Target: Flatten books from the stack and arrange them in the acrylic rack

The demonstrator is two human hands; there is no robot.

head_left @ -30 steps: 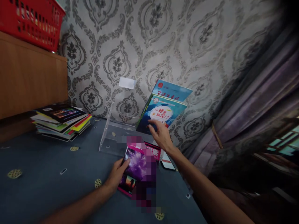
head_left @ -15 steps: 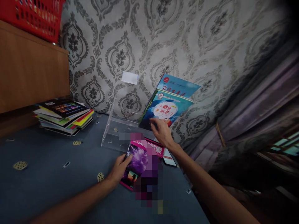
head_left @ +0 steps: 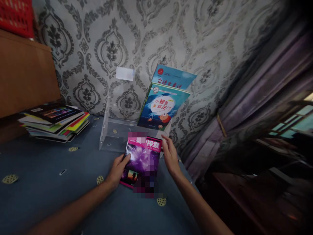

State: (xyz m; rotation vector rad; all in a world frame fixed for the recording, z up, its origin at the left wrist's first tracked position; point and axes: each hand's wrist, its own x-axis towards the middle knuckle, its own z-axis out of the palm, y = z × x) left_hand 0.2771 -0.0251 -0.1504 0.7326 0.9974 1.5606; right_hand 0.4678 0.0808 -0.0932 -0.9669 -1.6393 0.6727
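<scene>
My left hand (head_left: 119, 170) grips the left edge of a purple and pink book (head_left: 140, 153), thumb on the cover. The book is tilted above the table, and a blurred mosaic hides part of its front. Beside the book's right edge is my right hand (head_left: 171, 155), fingers stretched out; whether they touch the edge I cannot tell. Behind the book stands a clear acrylic book stand (head_left: 104, 132). On its right side a blue picture book (head_left: 163, 107) leans in front of another blue book (head_left: 174, 75).
A stack of books (head_left: 55, 120) lies on the table at the left, near a wooden cabinet (head_left: 26, 75) with a red basket (head_left: 17, 18) on top. Patterned wallpaper (head_left: 112, 49) rises behind the stand. A tied curtain (head_left: 234, 98) hangs at the right.
My right hand has moved down from the blue picture book to the right side of the purple book. My left hand keeps hold of the purple book. The camera view has shifted slightly.
</scene>
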